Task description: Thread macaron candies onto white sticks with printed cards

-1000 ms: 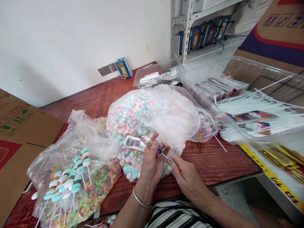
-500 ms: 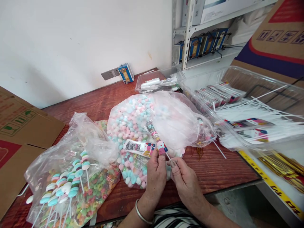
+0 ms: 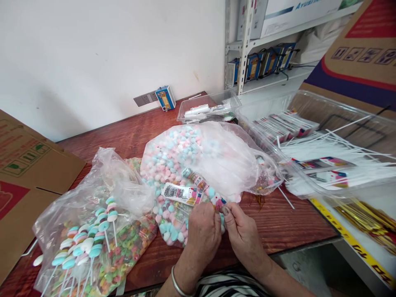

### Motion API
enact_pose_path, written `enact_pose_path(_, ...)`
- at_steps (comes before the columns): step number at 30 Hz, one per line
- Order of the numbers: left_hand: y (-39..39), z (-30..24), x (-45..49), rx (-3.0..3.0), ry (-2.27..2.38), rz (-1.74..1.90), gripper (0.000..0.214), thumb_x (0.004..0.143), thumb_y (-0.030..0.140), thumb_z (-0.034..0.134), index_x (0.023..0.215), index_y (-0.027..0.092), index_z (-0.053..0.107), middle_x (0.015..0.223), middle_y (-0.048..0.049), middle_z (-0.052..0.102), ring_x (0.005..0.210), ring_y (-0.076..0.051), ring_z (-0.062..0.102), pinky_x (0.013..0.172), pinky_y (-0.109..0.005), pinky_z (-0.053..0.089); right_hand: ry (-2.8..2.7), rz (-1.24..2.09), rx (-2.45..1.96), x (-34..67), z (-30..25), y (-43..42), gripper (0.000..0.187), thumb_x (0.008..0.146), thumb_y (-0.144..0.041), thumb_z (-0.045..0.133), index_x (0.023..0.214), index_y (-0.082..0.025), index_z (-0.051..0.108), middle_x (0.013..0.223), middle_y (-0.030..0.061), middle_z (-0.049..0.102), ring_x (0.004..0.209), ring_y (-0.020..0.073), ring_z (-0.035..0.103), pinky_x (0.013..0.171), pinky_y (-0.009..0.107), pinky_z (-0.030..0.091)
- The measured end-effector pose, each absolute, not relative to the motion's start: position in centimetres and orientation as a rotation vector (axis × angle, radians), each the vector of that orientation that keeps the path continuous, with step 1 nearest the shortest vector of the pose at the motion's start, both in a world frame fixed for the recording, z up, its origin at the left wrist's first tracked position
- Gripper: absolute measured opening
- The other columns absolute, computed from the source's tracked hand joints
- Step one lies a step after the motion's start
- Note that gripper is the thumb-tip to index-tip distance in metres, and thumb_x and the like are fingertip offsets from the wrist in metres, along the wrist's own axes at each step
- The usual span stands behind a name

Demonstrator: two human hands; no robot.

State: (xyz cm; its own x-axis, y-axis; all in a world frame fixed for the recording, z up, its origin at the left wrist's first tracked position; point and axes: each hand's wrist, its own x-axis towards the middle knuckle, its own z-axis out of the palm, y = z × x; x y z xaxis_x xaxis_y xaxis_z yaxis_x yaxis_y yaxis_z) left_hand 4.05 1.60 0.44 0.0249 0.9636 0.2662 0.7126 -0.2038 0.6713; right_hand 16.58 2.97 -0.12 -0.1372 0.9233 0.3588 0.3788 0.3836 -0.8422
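Observation:
A candy skewer in a clear printed wrapper [image 3: 202, 185] points up and to the left from between my hands. My left hand [image 3: 204, 225] is closed with its knuckles upward, gripping the wrapper's lower end. Thumb and fingers of my right hand [image 3: 243, 231] pinch the same end from the right; the stick itself is hidden by the fingers. Beyond my left hand, a flat printed wrapper [image 3: 181, 194] lies on a large clear bag of pink, white and blue candies [image 3: 168, 152].
At left, several candy sticks [image 3: 88, 241] lie on a bag of coloured ring candies [image 3: 133, 243], beside a cardboard box [image 3: 37, 152]. A clear bin [image 3: 262, 140] at right holds white sticks [image 3: 346, 152] and printed wrappers. Gold ties [image 3: 365, 218] lie nearer. Behind stands a smaller clear tray [image 3: 182, 111].
My left hand has turned knuckles-up and moved down to the wrapper's end, meeting my right hand. The wrapped skewer now leans further left, and its bare stick is covered.

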Motion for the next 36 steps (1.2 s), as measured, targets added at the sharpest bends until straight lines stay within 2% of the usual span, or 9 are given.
enact_pose_path(2, 1.6, 0.7, 4.2, 1.539, 1.539, 1.162, 0.014, 0.092, 0.024, 0.045, 0.093, 0.020, 0.057, 0.091, -0.0072, 0.063, 0.086, -0.021, 0.056, 0.079, -0.036, 0.043, -1.728, 0.703, -1.124, 16.5, -0.2, 3.0, 0.019, 0.098, -0.022, 0.038, 0.088, -0.021, 0.053, 0.066, -0.0028, 0.060, 0.052, 0.0132, 0.059, 0.050, 0.021, 0.041)
enact_pose_path(6, 2.0, 1.7, 4.1, 0.766, 0.952, 1.344, 0.033, 0.087, 0.034, 0.054, 0.117, 0.020, 0.062, 0.115, -0.0091, 0.067, 0.107, -0.024, 0.060, 0.094, -0.039, 0.044, -1.735, 0.717, -1.117, 16.4, -0.4, 2.8, 0.017, 0.098, -0.022, 0.038, 0.091, -0.022, 0.054, 0.064, -0.0033, 0.059, 0.049, 0.0132, 0.056, 0.048, 0.022, 0.039)
enact_pose_path(15, 2.6, 1.2, 4.6, 0.373, 0.923, 1.401, 0.024, 0.072, 0.031, 0.079, 0.089, 0.014, 0.077, 0.087, -0.0078, 0.075, 0.084, -0.017, 0.067, 0.087, -0.030, 0.048, -1.672, 1.218, -1.059, 16.1, -0.4, 2.7, 0.026, 0.098, -0.034, 0.037, 0.080, -0.022, 0.051, 0.062, -0.0036, 0.051, 0.051, 0.0127, 0.046, 0.046, 0.023, 0.034)
enact_pose_path(18, 2.7, 0.8, 4.9, 0.354, 0.996, 1.494, 0.023, 0.068, 0.031, 0.081, 0.085, 0.015, 0.077, 0.086, -0.0064, 0.075, 0.079, -0.014, 0.066, 0.082, -0.026, 0.048, -1.575, 1.400, -1.069, 15.8, -0.4, 2.9, 0.026, 0.098, -0.038, 0.038, 0.088, -0.021, 0.054, 0.060, -0.0049, 0.048, 0.048, 0.0123, 0.042, 0.045, 0.023, 0.034)
enact_pose_path(22, 2.7, 0.0, 5.0, 0.448, 1.087, 1.533, 0.018, 0.075, 0.030, 0.076, 0.088, 0.018, 0.077, 0.086, -0.0045, 0.076, 0.080, -0.015, 0.066, 0.081, -0.027, 0.049, -1.473, 1.387, -1.089, 15.3, -0.2, 2.9, 0.026, 0.096, -0.041, 0.044, 0.109, -0.019, 0.052, 0.070, -0.0019, 0.056, 0.058, 0.0153, 0.053, 0.052, 0.025, 0.043)
enact_pose_path(25, 2.4, -0.2, 5.0, 0.617, 1.189, 1.490, 0.019, 0.080, 0.029, 0.072, 0.095, 0.018, 0.077, 0.092, -0.0052, 0.076, 0.088, -0.017, 0.066, 0.087, -0.028, 0.047, -1.394, 1.300, -1.114, 14.8, -0.1, 3.3, 0.025, 0.093, -0.043, 0.048, 0.097, -0.019, 0.054, 0.079, 0.0016, 0.060, 0.070, 0.0170, 0.057, 0.063, 0.027, 0.047)
enact_pose_path(28, 2.2, 0.5, 5.0, 0.650, 1.133, 1.450, 0.025, 0.083, 0.031, 0.069, 0.103, 0.018, 0.076, 0.103, -0.0073, 0.075, 0.103, -0.020, 0.064, 0.097, -0.032, 0.044, -1.230, 1.439, -1.067, 14.4, -0.2, 3.8, 0.030, 0.091, -0.050, 0.050, 0.084, -0.021, 0.053, 0.064, -0.0043, 0.048, 0.054, 0.0122, 0.046, 0.050, 0.023, 0.039)
enact_pose_path(31, 2.2, 1.3, 4.6, 0.539, 0.943, 1.406, 0.033, 0.083, 0.037, 0.067, 0.107, 0.017, 0.075, 0.110, -0.0104, 0.073, 0.108, -0.024, 0.063, 0.101, -0.037, 0.042, -0.922, 1.818, -0.919, 14.5, -0.1, 4.1, 0.036, 0.084, -0.056, 0.060, 0.083, -0.022, 0.050, 0.054, -0.0115, 0.030, 0.040, 0.0056, 0.021, 0.037, 0.018, 0.020)
enact_pose_path(36, 2.5, 1.3, 3.7, 0.514, 0.959, 1.359, 0.030, 0.073, 0.037, 0.077, 0.096, 0.017, 0.078, 0.106, -0.0120, 0.074, 0.107, -0.024, 0.064, 0.100, -0.037, 0.041, -0.667, 2.281, -0.722, 15.6, 0.5, 4.5, 0.039, 0.078, -0.050, 0.072, 0.079, -0.020, 0.047, 0.052, -0.0135, 0.034, 0.036, 0.0004, 0.011, 0.033, 0.015, 0.010)
